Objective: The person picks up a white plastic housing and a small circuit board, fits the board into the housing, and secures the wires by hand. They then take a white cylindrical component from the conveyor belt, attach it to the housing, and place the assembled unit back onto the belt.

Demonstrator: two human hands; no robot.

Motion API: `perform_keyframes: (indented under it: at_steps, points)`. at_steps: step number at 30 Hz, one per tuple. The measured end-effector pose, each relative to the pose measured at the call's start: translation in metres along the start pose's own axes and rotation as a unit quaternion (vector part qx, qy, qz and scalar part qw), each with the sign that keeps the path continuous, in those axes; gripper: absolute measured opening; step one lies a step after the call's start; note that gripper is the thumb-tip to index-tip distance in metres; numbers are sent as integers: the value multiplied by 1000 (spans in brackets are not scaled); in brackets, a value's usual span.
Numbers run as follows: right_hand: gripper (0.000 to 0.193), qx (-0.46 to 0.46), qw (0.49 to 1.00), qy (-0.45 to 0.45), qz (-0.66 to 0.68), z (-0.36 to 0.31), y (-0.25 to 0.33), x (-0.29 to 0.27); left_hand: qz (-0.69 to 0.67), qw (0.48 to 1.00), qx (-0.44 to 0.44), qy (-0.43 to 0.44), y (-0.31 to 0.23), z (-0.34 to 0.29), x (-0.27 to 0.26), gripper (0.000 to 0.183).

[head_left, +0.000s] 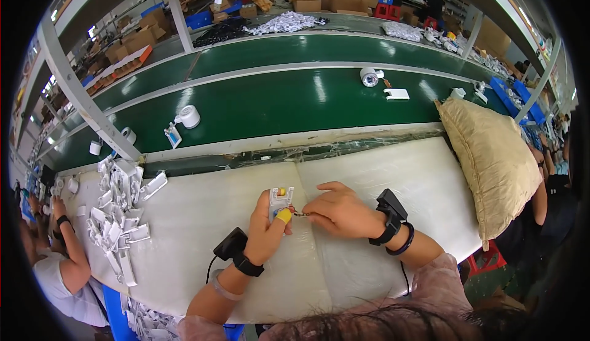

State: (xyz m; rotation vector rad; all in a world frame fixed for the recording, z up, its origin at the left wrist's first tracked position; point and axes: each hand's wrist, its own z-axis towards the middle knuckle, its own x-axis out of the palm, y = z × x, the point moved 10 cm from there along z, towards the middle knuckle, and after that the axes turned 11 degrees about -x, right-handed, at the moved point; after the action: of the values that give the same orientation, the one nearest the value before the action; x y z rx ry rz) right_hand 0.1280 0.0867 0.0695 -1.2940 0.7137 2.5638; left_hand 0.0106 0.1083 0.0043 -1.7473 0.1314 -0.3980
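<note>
Over the middle of the table, my left hand [268,232] is closed round a small white plastic housing [281,198] that has a yellow-orange part near its top. A yellow cover wraps the thumb tip of this hand. Just to its right, my right hand [340,213] pinches thin dark wires [300,214] that run toward the housing. The wires' far ends are too small to make out. A pile of white plastic housings [117,218] lies on the table to the left of my hands.
Beyond the pale table [203,230] runs a green conveyor belt [264,101] carrying a white round lamp-like unit [190,116] and another [369,77]. A stuffed tan sack [488,162] stands at the right edge. At the left, another person's arm [72,252] reaches over the table. A metal post [86,89] rises front left.
</note>
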Motion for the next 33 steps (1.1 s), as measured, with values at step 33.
perform_keyframes:
  at_steps: [33]
  points:
    - [21,-15,986,-155,-56,-2,15,-23,-92,984,-142,49,28,-4,16,28]
